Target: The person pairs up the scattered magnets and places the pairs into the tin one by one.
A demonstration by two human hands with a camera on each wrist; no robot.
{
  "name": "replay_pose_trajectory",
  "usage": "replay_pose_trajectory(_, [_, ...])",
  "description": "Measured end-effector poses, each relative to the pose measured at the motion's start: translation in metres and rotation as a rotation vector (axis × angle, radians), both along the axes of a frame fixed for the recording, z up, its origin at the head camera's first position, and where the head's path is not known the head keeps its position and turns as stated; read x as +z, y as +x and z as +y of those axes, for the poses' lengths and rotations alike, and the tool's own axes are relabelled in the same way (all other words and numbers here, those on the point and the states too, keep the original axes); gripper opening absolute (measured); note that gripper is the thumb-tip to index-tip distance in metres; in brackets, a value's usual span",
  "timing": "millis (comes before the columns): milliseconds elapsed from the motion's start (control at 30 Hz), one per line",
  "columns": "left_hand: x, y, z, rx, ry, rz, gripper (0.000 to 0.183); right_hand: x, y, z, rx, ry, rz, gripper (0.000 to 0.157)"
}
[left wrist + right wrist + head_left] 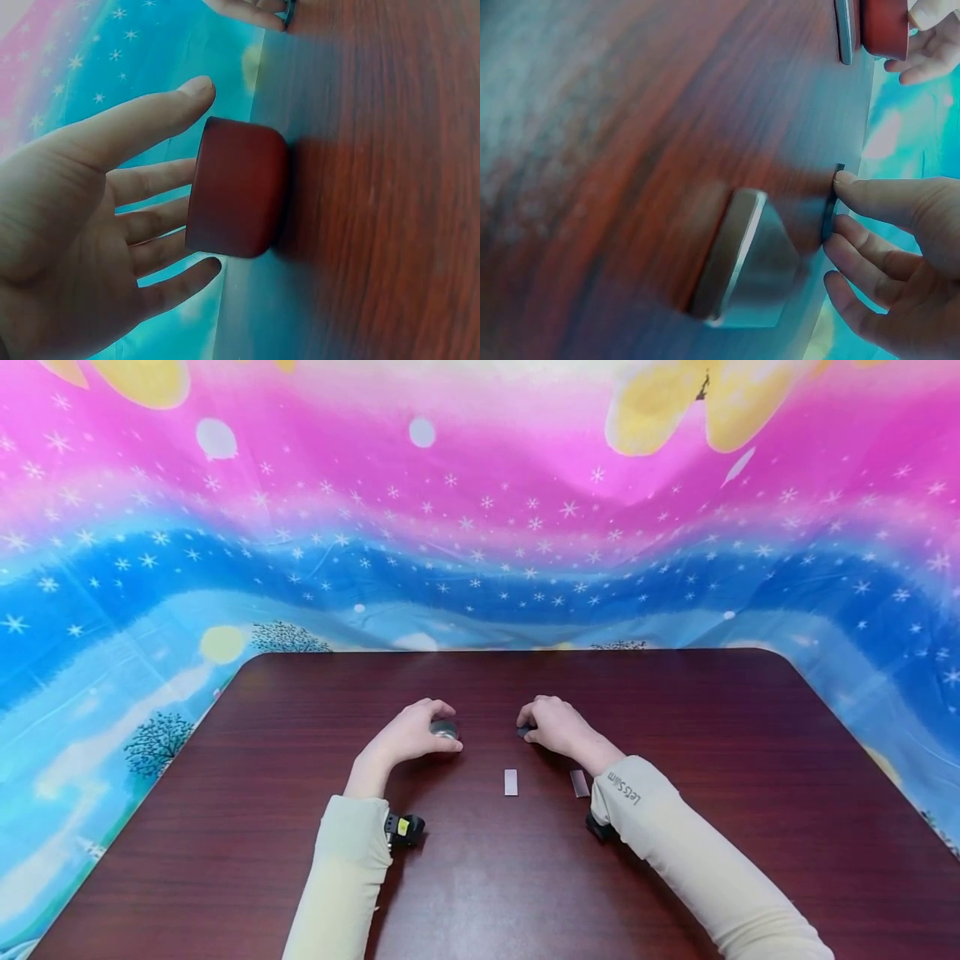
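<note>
In the head view my left hand [412, 732] is around a small round metal tin [444, 729] standing on the table. The left wrist view shows the tin [238, 189] reflecting the reddish wood. Its thumb is just off the near edge, and the other fingers are spread behind the tin, loosely bent. My right hand [558, 727] pinches a small flat dark piece [830, 206] at the tabletop, thumb at one end and fingertips at the other. Most of that piece is hidden by the hand in the head view.
Two small flat rectangular pieces lie nearer me: a pale one [511, 782] at the middle and a shiny metallic one [580, 783] by the right sleeve. A dark wood table [480, 877] lies beneath; a colourful patterned cloth [480, 527] hangs behind it.
</note>
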State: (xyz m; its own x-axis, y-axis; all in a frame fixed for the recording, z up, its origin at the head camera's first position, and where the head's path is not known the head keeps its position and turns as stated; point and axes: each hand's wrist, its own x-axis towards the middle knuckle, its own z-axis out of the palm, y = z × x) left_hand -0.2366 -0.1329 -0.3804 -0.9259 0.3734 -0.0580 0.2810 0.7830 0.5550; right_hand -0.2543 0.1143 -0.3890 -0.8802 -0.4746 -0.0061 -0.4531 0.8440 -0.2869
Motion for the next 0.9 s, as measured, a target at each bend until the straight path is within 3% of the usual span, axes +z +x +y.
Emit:
replay_pose_trajectory(400, [-0.009, 0.003, -0.015, -0.052, 0.037, -0.006, 0.063, 0.001, 0.001, 0.0, -0.004, -0.001, -0.022, 0.015])
replay_pose_trajectory(900, [-0.013, 0.002, -0.023, -0.03, 0.111, -0.063, 0.057, 0.0, -0.001, 0.0, 0.028, 0.039, 0.016, 0.014])
